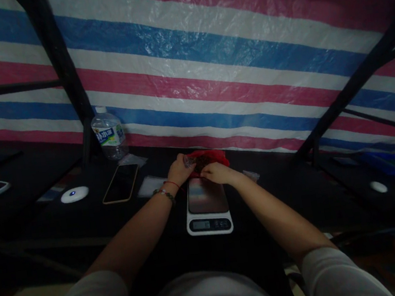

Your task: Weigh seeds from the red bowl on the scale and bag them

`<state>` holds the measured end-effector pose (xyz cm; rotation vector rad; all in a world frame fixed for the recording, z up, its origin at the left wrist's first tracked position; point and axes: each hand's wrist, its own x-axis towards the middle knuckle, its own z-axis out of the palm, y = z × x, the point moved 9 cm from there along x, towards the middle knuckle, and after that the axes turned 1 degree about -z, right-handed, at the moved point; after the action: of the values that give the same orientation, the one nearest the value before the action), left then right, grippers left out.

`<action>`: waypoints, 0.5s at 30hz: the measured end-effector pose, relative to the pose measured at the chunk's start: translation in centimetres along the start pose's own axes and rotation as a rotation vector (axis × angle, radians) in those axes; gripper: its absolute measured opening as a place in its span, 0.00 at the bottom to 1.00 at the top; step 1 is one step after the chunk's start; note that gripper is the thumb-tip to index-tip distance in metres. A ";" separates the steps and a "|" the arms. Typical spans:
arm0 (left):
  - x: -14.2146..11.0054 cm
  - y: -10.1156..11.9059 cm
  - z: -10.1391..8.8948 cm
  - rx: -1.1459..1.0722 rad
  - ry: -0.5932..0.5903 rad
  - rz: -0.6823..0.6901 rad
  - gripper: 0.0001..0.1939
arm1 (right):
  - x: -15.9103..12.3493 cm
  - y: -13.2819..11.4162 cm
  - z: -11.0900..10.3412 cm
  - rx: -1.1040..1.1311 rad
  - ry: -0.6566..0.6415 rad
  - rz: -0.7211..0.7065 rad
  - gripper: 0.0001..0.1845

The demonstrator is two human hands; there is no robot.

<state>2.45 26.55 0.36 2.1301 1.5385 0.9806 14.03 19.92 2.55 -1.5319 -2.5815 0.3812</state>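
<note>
A red plastic bag (220, 155) lies spread at the back of the table, with small dark brown pieces (202, 160) heaped in it. At its left side my left hand (180, 170) is closed on a small clear plastic bag (187, 161), held over the edge of the red bag. My right hand (217, 172) reaches into the dark pieces from the right, fingers bent together; what they pinch is hidden. Just in front of both hands stands a white kitchen scale (208, 200) with a dark reflective plate and a small display.
Left of my arm lie flat clear bags (148, 186), a phone (120, 183) and a white round device (74, 194). A large plastic bottle (110, 135) stands behind them near a black post (64, 64). Another clear bag (251, 175) lies right. Striped sheeting (208, 68) closes the back.
</note>
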 end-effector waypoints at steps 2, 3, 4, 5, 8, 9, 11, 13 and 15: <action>0.1 -0.1 0.0 -0.011 0.014 -0.007 0.21 | 0.2 -0.9 0.5 -0.040 0.009 -0.053 0.16; 0.1 -0.2 0.1 -0.016 0.016 -0.009 0.21 | 0.5 -1.2 0.7 -0.045 0.008 -0.072 0.16; 0.1 -0.3 0.1 -0.020 0.015 -0.011 0.20 | 0.8 -1.4 1.1 -0.044 0.000 -0.082 0.17; 0.1 -0.4 0.1 -0.023 0.013 -0.013 0.20 | 1.2 -1.5 1.4 -0.041 -0.010 -0.085 0.17; 0.2 -0.6 0.0 -0.021 0.015 -0.017 0.20 | 2.0 -1.7 2.0 -0.054 -0.036 -0.079 0.17; 0.2 -0.6 0.0 -0.020 0.016 -0.019 0.20 | 2.1 -1.7 2.1 -0.065 -0.040 -0.083 0.17; 0.2 -0.8 0.1 -0.019 0.013 -0.029 0.20 | 2.1 -1.6 2.1 -0.079 -0.047 -0.096 0.18; 0.2 -0.9 0.2 -0.020 0.013 -0.036 0.20 | 1.8 -1.2 2.1 -0.087 -0.061 -0.095 0.19; 0.3 -1.0 0.3 -0.021 0.017 -0.043 0.20 | 1.6 -0.5 2.1 -0.107 -0.072 -0.066 0.20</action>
<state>2.06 27.20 -0.37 2.0706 1.5684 0.9983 12.41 20.75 0.64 -1.4867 -2.7414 0.3010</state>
